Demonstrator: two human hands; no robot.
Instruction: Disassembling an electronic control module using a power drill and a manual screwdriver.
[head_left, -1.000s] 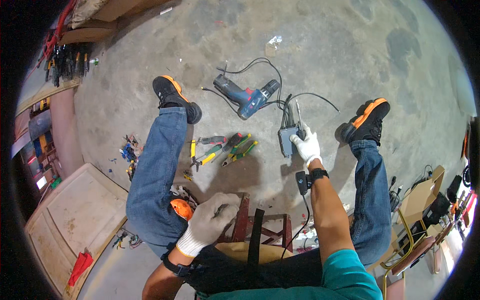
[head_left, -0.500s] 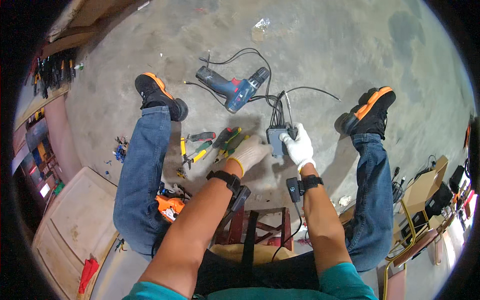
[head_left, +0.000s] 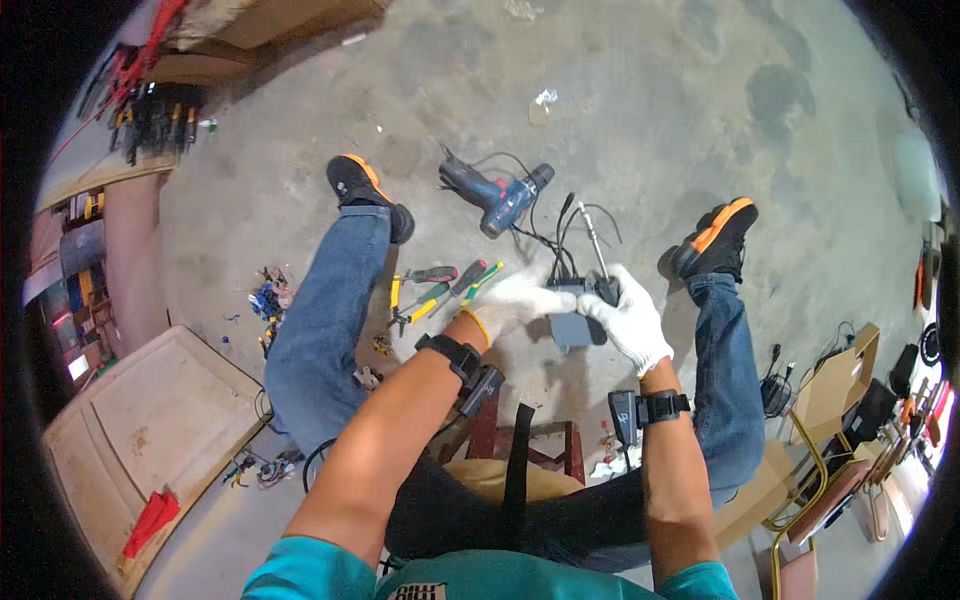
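Observation:
My right hand (head_left: 625, 315), in a white glove, grips a grey plastic box (head_left: 572, 328) with several black cables from its top and a slender metal rod (head_left: 592, 232) upright beside them. My left hand (head_left: 515, 300), also gloved, reaches across to the box's upper left; it is blurred, so its grip is unclear. Pliers (head_left: 398, 312) and screwdrivers (head_left: 470, 277) with red, yellow and green handles lie just left of it on the concrete floor (head_left: 650, 120). A blue cordless drill (head_left: 505, 205) lies above among loose black cables.
My legs (head_left: 320, 310) are spread either side. Small parts (head_left: 265, 300) lie outside my left leg. A wooden panel (head_left: 140, 430) with a red cloth (head_left: 150, 520) is lower left, laden shelving (head_left: 150, 130) upper left. A cardboard box (head_left: 820, 390) and chair (head_left: 800, 510) stand right.
My left hand has risen from beside my left thigh to the grey box. The box, still in my right hand, sits nearer me. The view has shifted.

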